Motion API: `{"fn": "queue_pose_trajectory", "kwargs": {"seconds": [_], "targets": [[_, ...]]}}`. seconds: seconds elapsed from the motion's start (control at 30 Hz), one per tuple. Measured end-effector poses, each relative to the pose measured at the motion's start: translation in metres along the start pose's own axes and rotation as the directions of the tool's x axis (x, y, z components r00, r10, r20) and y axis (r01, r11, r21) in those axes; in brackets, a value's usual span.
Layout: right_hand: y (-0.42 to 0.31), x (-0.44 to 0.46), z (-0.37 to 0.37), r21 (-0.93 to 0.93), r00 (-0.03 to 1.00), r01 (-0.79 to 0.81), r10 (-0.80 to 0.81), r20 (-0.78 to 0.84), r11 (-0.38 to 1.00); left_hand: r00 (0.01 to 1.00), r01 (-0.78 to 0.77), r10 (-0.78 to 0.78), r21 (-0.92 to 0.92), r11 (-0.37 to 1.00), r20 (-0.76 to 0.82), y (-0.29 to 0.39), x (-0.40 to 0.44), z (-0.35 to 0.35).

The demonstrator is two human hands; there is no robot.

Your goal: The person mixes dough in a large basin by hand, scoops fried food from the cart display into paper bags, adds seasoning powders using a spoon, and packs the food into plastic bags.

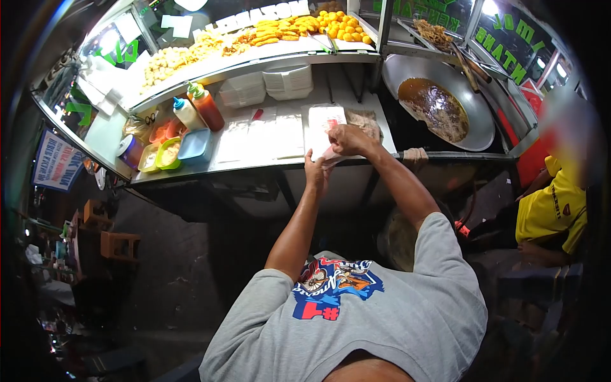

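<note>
At the counter's front edge, my left hand (316, 170) is closed on the lower part of a thin, pale plastic bag (329, 153). My right hand (350, 140) is curled in a fist at the bag's upper end, its fingertips turned out of sight. Behind them lies a white pack with red print (326, 116), partly covered by the right hand. A crumpled brownish cloth (365, 123) rests just right of that pack. White sheets or flat packs (289, 135) are laid out to the left, with a small red item (257, 114) at their back.
A wok of oil (439, 105) stands at right, with wooden-handled tools (466, 67) above it. Fried food (280, 30) fills the display shelf. Foam boxes (287, 83), sauce bottles (205, 107) and plastic tubs (195, 147) stand at left. A person in a yellow shirt (552, 207) is at right.
</note>
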State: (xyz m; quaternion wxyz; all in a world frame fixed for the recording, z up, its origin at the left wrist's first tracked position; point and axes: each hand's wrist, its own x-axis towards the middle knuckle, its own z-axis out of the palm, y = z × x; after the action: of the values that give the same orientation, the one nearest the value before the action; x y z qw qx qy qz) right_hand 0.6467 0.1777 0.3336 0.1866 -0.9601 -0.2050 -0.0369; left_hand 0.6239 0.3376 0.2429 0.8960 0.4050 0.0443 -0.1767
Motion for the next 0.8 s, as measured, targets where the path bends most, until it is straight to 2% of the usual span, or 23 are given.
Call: {"fn": "queue_pose_trajectory", "kwargs": {"seconds": [0.1, 0.17, 0.27, 0.3, 0.37, 0.4, 0.5, 0.6, 0.63, 0.73, 0.8], "targets": [[-0.014, -0.014, 0.000, -0.058, 0.996, 0.077, -0.080, -0.038, 0.995, 0.939, 0.140, -0.036, -0.284, 0.949, 0.343, 0.003, 0.006, -0.016], [-0.020, -0.020, 0.003, -0.136, 0.986, 0.105, -0.120, -0.111, 0.985, 0.944, 0.158, -0.063, -0.274, 0.949, 0.324, 0.024, -0.013, 0.006], [-0.041, -0.030, -0.002, -0.166, 0.994, 0.053, -0.069, -0.090, 0.985, 0.964, 0.151, -0.081, -0.268, 0.951, 0.255, 0.028, -0.024, 0.008], [-0.047, -0.034, -0.004, -0.144, 0.991, 0.073, -0.088, -0.105, 0.987, 0.970, 0.142, -0.080, -0.267, 0.953, 0.229, 0.027, -0.023, 0.007], [-0.058, -0.046, -0.008, -0.096, 0.984, 0.110, -0.122, -0.132, 0.989, 0.953, 0.166, -0.065, -0.329, 0.929, 0.297, 0.024, -0.020, 0.004], [-0.061, -0.049, -0.013, -0.024, 0.986, 0.063, -0.066, -0.155, 0.998, 0.942, 0.177, -0.051, -0.361, 0.916, 0.332, 0.023, -0.016, 0.004], [-0.072, -0.059, -0.032, 0.204, 0.974, -0.074, 0.114, -0.194, 0.976, 0.964, 0.155, -0.071, -0.322, 0.934, 0.258, 0.015, -0.008, -0.002], [-0.063, -0.061, -0.042, 0.258, 0.966, -0.108, 0.163, -0.199, 0.960, 0.963, 0.172, -0.060, -0.428, 0.888, 0.262, 0.020, -0.023, 0.006], [-0.060, -0.063, -0.043, 0.326, 0.975, -0.116, 0.170, -0.142, 0.938, 0.979, 0.129, -0.047, -0.430, 0.894, 0.196, 0.020, -0.031, 0.009], [-0.063, -0.068, -0.043, 0.266, 0.974, -0.035, 0.092, -0.205, 0.963, 0.979, 0.177, -0.129, -0.336, 0.925, 0.161, 0.038, -0.090, 0.045], [-0.066, -0.071, -0.034, 0.263, 0.975, -0.035, 0.091, -0.205, 0.964, 0.973, 0.204, -0.161, -0.295, 0.933, 0.165, 0.025, -0.095, 0.044]]}}
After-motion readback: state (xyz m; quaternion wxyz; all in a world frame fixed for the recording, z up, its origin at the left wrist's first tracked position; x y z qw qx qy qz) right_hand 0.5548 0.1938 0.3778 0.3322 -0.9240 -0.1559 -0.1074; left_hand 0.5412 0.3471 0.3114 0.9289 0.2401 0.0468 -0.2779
